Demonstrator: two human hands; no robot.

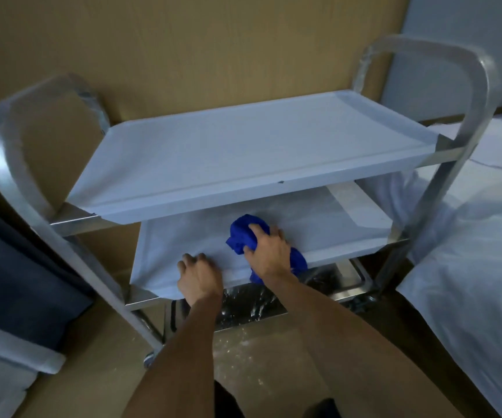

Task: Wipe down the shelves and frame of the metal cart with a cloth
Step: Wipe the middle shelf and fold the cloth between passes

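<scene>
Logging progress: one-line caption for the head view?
Right hand wipes cart's middle shelf with blue cloth; left hand grips its front edge.

Middle shelf lies beneath top shelf. Cloth is held on it by right hand; left hand at 8 o'clock. Bed at 3 o'clock of cart.
</scene>
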